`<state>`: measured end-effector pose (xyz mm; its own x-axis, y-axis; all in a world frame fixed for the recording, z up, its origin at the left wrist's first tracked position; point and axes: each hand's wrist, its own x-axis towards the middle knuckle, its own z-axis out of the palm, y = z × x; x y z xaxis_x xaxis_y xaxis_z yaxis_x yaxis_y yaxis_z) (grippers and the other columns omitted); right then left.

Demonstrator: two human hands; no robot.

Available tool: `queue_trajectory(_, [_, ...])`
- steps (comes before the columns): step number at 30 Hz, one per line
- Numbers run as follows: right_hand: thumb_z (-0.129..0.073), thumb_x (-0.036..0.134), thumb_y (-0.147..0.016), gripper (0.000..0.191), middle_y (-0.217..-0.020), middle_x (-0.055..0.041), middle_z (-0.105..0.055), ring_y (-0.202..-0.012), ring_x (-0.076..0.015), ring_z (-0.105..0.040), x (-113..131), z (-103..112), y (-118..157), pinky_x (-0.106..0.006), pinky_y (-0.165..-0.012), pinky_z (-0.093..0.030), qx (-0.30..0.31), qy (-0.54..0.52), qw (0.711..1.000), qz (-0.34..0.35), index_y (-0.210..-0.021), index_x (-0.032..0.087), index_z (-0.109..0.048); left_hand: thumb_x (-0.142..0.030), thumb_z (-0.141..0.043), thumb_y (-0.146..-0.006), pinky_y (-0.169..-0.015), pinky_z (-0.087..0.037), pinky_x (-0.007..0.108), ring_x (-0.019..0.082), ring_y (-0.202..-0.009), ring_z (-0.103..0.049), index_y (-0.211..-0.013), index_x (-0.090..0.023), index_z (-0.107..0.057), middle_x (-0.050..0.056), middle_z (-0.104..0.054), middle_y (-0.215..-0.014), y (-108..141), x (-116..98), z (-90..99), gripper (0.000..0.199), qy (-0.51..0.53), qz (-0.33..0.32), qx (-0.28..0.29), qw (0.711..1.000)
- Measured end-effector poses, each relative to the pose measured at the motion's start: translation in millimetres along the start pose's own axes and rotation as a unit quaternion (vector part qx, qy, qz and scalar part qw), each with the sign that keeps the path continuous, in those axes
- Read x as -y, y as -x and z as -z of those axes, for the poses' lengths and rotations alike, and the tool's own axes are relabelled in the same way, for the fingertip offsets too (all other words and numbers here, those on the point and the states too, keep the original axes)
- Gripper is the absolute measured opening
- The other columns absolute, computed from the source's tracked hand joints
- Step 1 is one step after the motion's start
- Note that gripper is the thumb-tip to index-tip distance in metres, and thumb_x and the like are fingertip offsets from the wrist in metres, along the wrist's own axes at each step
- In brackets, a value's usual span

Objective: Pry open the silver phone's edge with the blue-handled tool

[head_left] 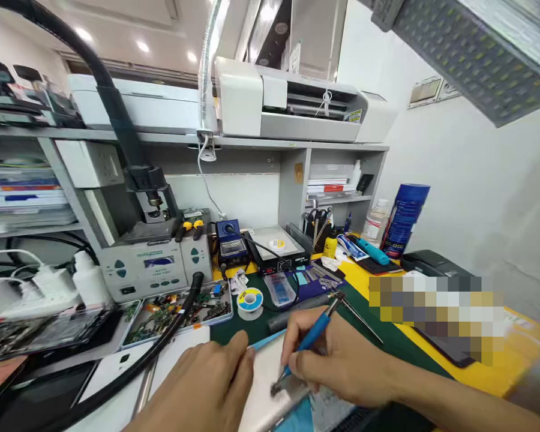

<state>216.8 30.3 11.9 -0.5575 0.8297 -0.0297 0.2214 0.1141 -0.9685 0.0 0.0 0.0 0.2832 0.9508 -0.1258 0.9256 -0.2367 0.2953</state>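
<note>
White panel (263, 403) lies on the worktop (359, 281), probably steadied by the left hand (202, 378), grip unclear; the right hand (342, 360) clamps a blue-handled tool (312, 333) pen-fashion, likely for fine control.

black hose (176, 326) barring the left, solder spool (250, 306) ahead, tweezers (362, 320) beyond the right hand (346, 357), green mat (402, 345) open beside them

White slab (258, 403) partly hidden by left hand (207, 378), cut off below; lamp panel (472, 54) cropped top right.
</note>
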Motion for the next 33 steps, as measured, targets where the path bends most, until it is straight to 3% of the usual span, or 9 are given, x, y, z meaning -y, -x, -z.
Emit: queue_trajectory(33, [-0.056, 0.015, -0.068, 0.01, -0.054, 0.0035, -0.054, -0.05, -0.0114, -0.05, 4.3, 1.4, 1.3, -0.021, -0.046, -0.034, 0.012, 0.003, 1.0, -0.003, -0.075, 0.015, -0.064, -0.032, -0.023, -0.104, -0.061, -0.032, 0.032, 0.023, -0.069, -0.065, -0.087, -0.027, -0.052, 0.002, -0.066, -0.073, -0.2, -8.1, 3.9, 0.035, -0.03, -0.004, 0.0, 1.0])
